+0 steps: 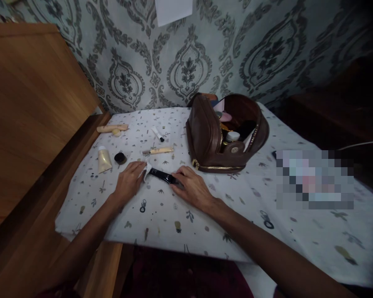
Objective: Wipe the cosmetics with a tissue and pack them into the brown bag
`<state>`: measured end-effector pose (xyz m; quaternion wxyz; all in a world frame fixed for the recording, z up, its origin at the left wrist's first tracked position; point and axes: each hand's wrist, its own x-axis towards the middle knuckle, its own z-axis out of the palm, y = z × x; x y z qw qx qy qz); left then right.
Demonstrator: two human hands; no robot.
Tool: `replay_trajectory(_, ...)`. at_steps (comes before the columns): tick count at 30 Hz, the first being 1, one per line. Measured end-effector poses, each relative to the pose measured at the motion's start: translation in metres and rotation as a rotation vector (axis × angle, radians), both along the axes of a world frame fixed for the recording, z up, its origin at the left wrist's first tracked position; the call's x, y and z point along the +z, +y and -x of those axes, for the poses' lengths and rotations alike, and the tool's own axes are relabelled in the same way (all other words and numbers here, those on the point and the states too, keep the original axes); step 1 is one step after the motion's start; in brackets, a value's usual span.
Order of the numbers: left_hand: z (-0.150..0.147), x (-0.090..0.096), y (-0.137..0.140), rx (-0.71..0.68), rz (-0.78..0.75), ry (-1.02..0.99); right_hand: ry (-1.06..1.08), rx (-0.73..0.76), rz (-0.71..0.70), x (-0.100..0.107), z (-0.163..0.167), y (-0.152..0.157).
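Observation:
My right hand (191,188) is closed around one end of a glossy black tube (161,175) that lies low over the cloth. My left hand (130,180) pinches a crumpled white tissue (148,169) against the tube's other end. Beyond my hands lie a slim beige tube with a silvery cap (158,151) and a small white tube with a black cap (157,134). A small dark-lidded jar (120,158) and a cream squeeze tube with a white cap (104,159) sit left of my left hand.
An unzipped brown cosmetic bag (217,149) full of items stands right of centre. A peach tube (112,128) and a small round beige piece (116,132) lie at the back left. The patterned cloth (180,244) covers the table; a pixelated object (313,176) is at right. Wooden furniture (34,103) borders the left.

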<state>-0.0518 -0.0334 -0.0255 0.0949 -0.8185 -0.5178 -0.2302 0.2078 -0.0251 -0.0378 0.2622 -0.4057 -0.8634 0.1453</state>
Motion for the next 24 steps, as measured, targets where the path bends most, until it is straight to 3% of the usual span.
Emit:
replay_trajectory(7,-0.017,0.003,-0.007,0.100,-0.013,0.081,-0.055,0.035,-0.010,0.001,0.000,-0.001)
replay_trajectory(16,-0.066,0.002,-0.032,-0.151,0.060,0.096,-0.137,0.014,-0.045,0.001,0.000,-0.001)
replay_trajectory(24,-0.056,0.003,-0.023,-0.104,0.131,0.031,-0.110,0.001,-0.055,0.000,0.000,-0.002)
